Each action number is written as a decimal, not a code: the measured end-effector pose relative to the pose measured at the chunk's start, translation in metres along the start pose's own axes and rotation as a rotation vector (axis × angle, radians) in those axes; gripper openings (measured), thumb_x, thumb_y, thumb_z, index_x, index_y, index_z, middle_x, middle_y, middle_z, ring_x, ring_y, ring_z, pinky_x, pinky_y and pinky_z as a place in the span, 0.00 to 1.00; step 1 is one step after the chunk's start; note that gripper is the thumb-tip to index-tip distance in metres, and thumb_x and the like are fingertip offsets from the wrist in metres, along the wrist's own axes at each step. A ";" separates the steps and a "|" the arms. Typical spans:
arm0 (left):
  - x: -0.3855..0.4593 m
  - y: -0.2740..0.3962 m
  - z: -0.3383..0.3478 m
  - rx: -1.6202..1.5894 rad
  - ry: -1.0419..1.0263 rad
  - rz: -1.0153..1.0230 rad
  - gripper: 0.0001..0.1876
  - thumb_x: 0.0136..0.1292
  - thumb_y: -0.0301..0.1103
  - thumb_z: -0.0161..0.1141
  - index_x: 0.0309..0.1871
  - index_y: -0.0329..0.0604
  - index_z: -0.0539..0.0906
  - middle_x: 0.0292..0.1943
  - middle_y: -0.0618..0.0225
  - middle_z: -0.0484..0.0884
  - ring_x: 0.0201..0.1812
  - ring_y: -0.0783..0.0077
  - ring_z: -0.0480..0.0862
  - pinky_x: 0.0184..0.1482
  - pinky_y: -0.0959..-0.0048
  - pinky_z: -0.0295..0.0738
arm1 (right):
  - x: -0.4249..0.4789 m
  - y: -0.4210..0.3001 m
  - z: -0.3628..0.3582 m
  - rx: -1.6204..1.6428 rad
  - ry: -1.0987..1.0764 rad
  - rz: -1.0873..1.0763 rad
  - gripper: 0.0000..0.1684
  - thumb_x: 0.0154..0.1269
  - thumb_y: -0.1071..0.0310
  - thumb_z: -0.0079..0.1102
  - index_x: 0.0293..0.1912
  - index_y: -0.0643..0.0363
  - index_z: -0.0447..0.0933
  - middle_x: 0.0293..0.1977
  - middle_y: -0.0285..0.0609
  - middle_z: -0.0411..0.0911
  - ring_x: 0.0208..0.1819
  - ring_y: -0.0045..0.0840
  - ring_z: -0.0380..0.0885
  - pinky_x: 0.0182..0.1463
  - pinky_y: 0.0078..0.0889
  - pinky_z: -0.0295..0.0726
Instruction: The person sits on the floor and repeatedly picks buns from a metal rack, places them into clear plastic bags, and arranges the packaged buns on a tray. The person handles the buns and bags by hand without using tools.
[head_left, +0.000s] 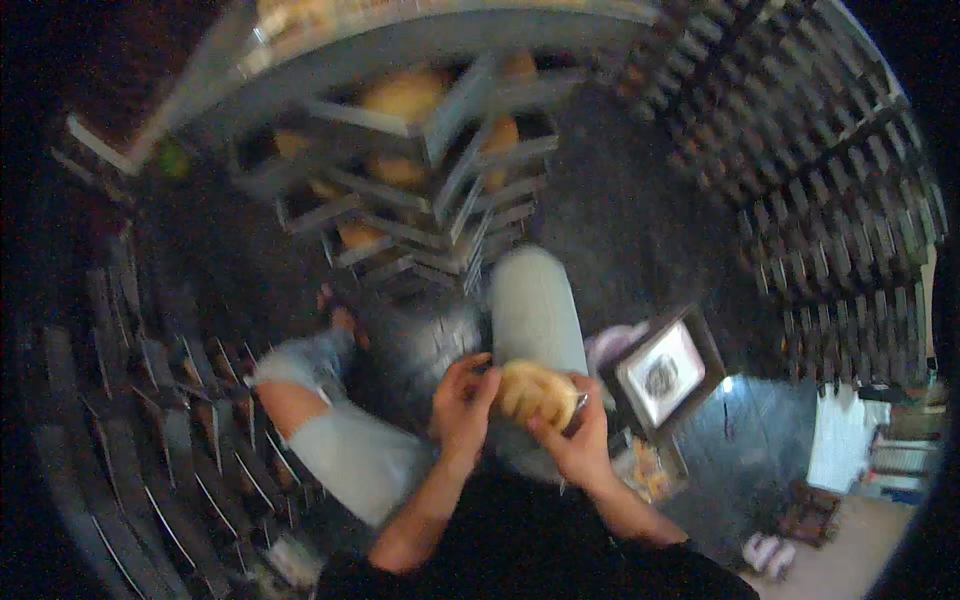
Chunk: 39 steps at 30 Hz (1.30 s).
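Observation:
A pale yellow-brown rounded piece (536, 394), ridged on its face and perhaps carved, is held above my lap. My right hand (581, 431) grips it from the right, thumb across its lower front. A small shiny spot shows beside those fingers, too blurred to name. Close by the piece's left edge, my left hand (463, 409) has curled fingers, with the thumb at or very near that edge. Whether the left fingers pinch anything cannot be made out. Under the hands are my legs in light ripped jeans (536, 307).
Dark slatted racks (825, 187) rise at right, similar ones (187, 435) at left. Ahead, angled stacked trays or shelves (375, 187) carry blurred yellow-brown things. Right of my knee stand a framed picture (664, 375) and a box of small pieces (649, 465).

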<state>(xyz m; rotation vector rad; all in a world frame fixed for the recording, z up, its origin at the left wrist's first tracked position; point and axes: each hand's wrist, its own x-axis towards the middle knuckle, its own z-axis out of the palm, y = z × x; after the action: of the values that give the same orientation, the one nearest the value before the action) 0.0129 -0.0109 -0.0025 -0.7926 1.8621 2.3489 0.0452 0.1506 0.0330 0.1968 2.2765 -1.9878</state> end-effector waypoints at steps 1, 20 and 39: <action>0.001 0.026 0.002 -0.158 0.045 0.105 0.19 0.73 0.44 0.65 0.55 0.37 0.80 0.44 0.67 0.84 0.44 0.76 0.82 0.46 0.74 0.77 | 0.024 -0.030 -0.002 -0.019 -0.082 -0.304 0.39 0.62 0.76 0.72 0.68 0.60 0.62 0.59 0.49 0.74 0.63 0.35 0.75 0.67 0.42 0.75; -0.019 -0.028 -0.135 0.007 0.007 -0.014 0.10 0.73 0.33 0.62 0.52 0.38 0.81 0.46 0.63 0.86 0.45 0.72 0.84 0.46 0.73 0.79 | 0.093 0.138 -0.197 -0.794 0.794 -0.402 0.14 0.60 0.73 0.64 0.47 0.62 0.83 0.52 0.51 0.83 0.57 0.48 0.79 0.64 0.47 0.76; -0.051 0.003 0.117 0.201 -0.535 0.567 0.36 0.59 0.25 0.71 0.71 0.36 0.69 0.60 0.54 0.80 0.63 0.60 0.80 0.68 0.62 0.72 | 0.047 -0.017 -0.107 -0.527 0.819 -0.553 0.08 0.60 0.74 0.68 0.37 0.60 0.78 0.57 0.54 0.79 0.59 0.48 0.78 0.63 0.45 0.73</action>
<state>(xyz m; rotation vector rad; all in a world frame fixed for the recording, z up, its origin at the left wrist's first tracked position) 0.0138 0.1101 0.0391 0.4098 2.1847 2.2443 -0.0038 0.2551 0.0556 0.4263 3.6252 -1.5433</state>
